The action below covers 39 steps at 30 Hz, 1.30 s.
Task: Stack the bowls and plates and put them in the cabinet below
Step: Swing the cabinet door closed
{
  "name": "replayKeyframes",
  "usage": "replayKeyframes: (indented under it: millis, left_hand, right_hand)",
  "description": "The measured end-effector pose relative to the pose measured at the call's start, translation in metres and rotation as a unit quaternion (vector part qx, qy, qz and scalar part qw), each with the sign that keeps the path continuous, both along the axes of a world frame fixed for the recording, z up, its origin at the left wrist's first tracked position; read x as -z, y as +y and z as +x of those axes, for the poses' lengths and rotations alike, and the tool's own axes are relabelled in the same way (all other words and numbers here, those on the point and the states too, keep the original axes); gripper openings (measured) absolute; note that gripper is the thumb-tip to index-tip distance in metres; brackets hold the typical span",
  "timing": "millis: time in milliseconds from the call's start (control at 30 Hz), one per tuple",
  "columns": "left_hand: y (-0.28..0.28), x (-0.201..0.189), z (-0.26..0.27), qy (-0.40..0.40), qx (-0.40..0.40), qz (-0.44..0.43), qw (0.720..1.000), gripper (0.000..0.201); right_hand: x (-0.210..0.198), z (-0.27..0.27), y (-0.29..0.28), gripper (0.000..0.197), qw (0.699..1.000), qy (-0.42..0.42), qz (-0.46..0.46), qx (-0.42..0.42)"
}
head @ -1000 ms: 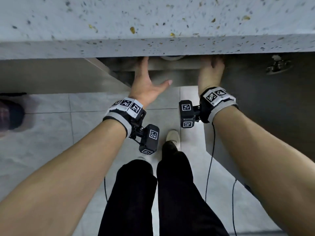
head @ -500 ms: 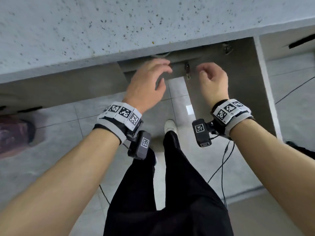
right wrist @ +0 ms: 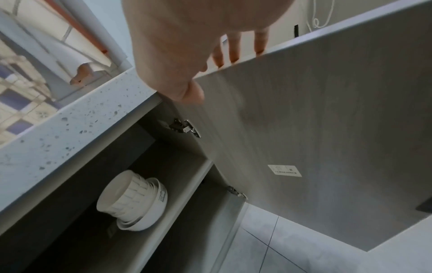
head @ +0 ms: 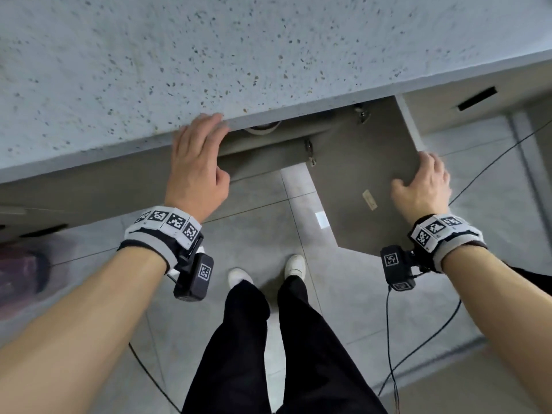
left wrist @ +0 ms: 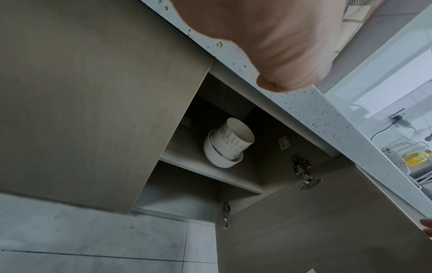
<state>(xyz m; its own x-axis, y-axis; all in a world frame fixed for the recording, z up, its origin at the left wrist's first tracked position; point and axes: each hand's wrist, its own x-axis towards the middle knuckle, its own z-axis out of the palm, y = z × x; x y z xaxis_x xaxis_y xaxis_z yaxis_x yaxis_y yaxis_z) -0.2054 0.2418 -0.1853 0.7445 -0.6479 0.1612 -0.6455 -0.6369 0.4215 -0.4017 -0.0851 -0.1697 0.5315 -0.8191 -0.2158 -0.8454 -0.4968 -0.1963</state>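
Speckled pale-grey stone countertop [head: 179, 55] fills the far side, and the left hand [head: 197, 162] lies on its front edge with fingers nearly straight, holding nothing. Just right of it, under the counter, the grey wood-grain cabinet [left wrist: 210, 177] stands open; a stack of white ribbed ceramic bowls and plates [left wrist: 228, 143] sits on its upper shelf. Further right, the right hand [head: 422, 183] grips the top edge of the matte grey cabinet door [head: 358, 186], fingers curled over it, thumb on the inner face.
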Motion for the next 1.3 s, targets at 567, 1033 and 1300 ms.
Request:
replayKeyframes:
  millis: [567,1033,1300]
  left_hand:
    - [-0.010,-0.002,-0.003,0.003,-0.065,0.021,0.998,0.026]
    - [-0.016,-0.018,-0.014,0.080,-0.063,-0.013,0.995,0.027]
    - [-0.036,-0.011,-0.074,0.139,0.030,0.159,0.977,0.036]
  right_hand:
    - [-0.008,-0.005,0.045,0.061,0.987,-0.042,0.138,-0.075]
    - [-0.005,0.079,0.115,0.056,0.888,-0.220,0.381,-0.131]
    - [0.004,0.092,0.105,0.039,0.871,-0.301,0.346,-0.174]
